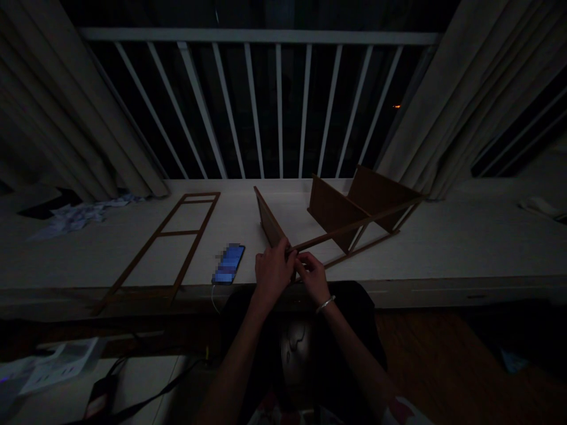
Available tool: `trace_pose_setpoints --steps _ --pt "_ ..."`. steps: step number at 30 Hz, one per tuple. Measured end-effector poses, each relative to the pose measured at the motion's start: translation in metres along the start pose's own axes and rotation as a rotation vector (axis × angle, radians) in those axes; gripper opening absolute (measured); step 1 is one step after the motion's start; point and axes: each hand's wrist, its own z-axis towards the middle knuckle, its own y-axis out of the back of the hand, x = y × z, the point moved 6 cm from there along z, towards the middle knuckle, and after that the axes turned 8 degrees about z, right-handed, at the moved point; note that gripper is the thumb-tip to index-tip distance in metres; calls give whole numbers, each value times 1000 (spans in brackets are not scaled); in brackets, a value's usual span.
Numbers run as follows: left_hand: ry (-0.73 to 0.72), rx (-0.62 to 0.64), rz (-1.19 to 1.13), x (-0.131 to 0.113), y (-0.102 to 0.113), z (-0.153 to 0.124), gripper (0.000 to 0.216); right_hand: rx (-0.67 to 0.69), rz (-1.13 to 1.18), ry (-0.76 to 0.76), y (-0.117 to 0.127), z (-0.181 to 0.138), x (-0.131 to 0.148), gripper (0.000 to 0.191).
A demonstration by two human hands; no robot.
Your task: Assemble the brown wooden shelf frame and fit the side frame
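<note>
Shown: left hand [271, 270] and right hand [312, 276], both pinched shut on the near corner of a brown wooden shelf frame [332, 209]: flat panels, thin rails, lying on a smooth pale ledge [443, 248]. Ladder-shaped frame [179, 232] at 10 o'clock; white railing [266, 36] at 12.

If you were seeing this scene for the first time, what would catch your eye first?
Probably the half-built wooden rack lying on the white ledge at centre right, with the left hand and right hand meeting at its near corner; the dimness hides their grip. Next, the lit phone just left of the hands, and the ladder-like wooden frame lying flat further left.
</note>
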Motion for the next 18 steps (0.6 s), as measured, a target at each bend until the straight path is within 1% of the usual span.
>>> trace_pose_setpoints --steps 6,11,13,18 --pt "14 -8 -2 1 1 -1 25 47 40 -71 -3 2 -16 26" --pt "10 1 -30 -1 2 0 22 78 156 -132 -6 2 -21 28" --pt "0 -21 -40 -2 2 0 21 89 207 -158 -9 1 -22 30" --pt "-4 -75 -18 -3 1 -1 20 55 300 -250 -13 -3 -30 33"
